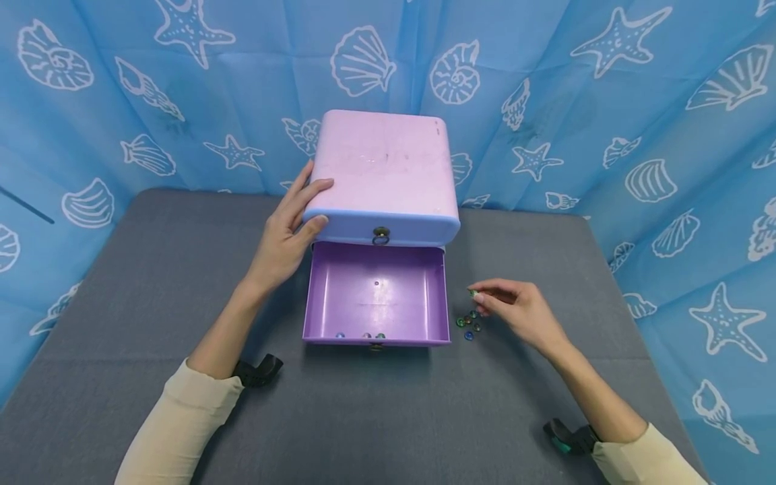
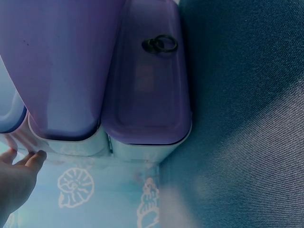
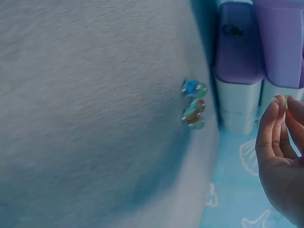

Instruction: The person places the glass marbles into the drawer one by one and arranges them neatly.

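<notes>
A small drawer cabinet [image 1: 383,162] with a pink top stands at the table's back. Its middle purple drawer [image 1: 376,283] is pulled out. Inside, along its front wall, lie a bluish marble [image 1: 340,335], a pinkish marble [image 1: 366,335] and a green marble [image 1: 380,336]. My left hand [image 1: 283,242] rests on the cabinet's left upper corner, fingers extended over the top. Just right of the drawer my right hand [image 1: 515,311] pinches a green marble [image 1: 473,293] between thumb and fingers, above the table. Below it several loose glass marbles [image 1: 469,335] lie in a cluster.
The blue top drawer [image 1: 339,227] and the purple bottom drawer [image 2: 147,85] are closed, each with a ring pull. A grey cloth [image 1: 388,417] covers the table. Behind it hangs a blue curtain [image 1: 412,74] printed with shells and starfish.
</notes>
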{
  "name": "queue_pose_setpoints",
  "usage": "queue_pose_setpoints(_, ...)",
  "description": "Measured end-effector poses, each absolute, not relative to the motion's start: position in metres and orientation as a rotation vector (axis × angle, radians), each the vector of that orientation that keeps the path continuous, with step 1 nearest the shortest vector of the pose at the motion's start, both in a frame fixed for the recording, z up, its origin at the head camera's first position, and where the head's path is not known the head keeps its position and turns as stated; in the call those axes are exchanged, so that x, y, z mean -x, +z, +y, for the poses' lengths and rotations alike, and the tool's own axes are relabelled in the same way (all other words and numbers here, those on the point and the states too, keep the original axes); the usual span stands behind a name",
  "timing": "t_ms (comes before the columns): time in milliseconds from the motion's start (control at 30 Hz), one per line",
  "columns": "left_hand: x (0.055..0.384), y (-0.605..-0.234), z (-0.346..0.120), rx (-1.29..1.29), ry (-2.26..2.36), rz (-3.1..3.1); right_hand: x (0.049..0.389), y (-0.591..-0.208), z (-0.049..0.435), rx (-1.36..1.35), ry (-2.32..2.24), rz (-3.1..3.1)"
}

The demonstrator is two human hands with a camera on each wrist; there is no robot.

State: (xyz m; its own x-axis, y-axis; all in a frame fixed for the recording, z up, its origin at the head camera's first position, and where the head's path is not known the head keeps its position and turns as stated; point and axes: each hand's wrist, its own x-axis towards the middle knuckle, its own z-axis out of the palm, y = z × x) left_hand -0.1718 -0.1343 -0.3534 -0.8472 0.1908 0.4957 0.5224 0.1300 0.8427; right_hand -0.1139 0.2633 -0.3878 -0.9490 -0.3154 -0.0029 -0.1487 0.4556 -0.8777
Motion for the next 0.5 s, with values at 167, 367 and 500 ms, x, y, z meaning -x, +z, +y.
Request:
queue_pose_setpoints(167,0.172,-0.353,-0.134,0.702,-1.791,-2.135,0.116,-0.378,0.253,0.449,-1.524,2.532)
queue_pose_setpoints(367,0.173,-0.353,-0.133,0.717,-1.800,-2.119,0.117,-0.369,0.244,0.518,-1.560,2.522)
queue_pose_setpoints(500,0.173,-0.354,-0.133,0.719,-1.792,-2.121,0.119,-0.366,0.237,0.562,-1.575,2.508)
